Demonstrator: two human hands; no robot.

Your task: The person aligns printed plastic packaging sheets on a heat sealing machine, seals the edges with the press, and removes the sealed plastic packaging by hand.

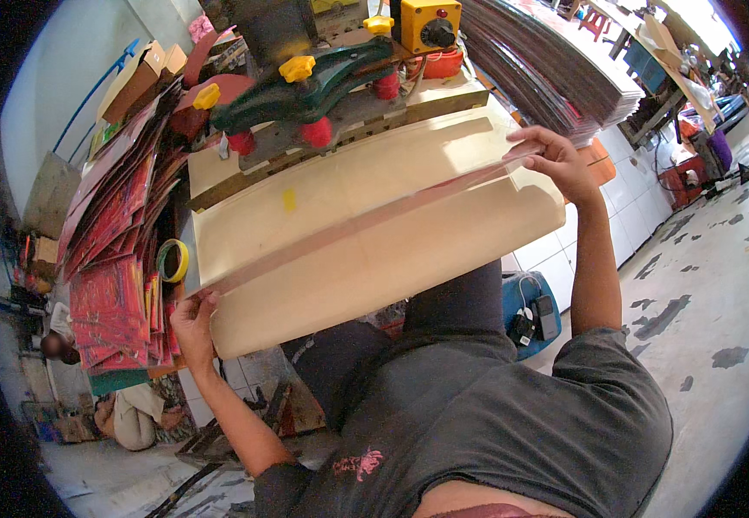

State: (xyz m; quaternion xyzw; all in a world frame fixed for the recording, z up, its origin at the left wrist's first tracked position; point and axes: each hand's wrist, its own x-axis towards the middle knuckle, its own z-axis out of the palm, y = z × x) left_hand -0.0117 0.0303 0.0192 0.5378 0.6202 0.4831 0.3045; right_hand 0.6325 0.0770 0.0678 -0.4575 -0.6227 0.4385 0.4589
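A long thin sheet [353, 226], pinkish grey and seen almost edge-on, stretches between my two hands. My left hand [193, 324] pinches its near left end between thumb and fingers. At the far right end, my right hand [557, 164] grips it the same way, with fingertips on the upper side. Beneath the sheet lies a broad cream board [383, 276] with a rounded front edge, bearing a small yellow tape mark [289, 201]. Whether the sheet touches the board along its length, I cannot tell.
Behind the board stands a machine with a dark green clamp bar [331, 85], yellow knobs and red feet. A yellow control box [429, 26] sits beside it. Red printed sheets [114, 302] and a yellow tape roll [173, 260] lie left; a tall sheet stack [564, 69] stands right.
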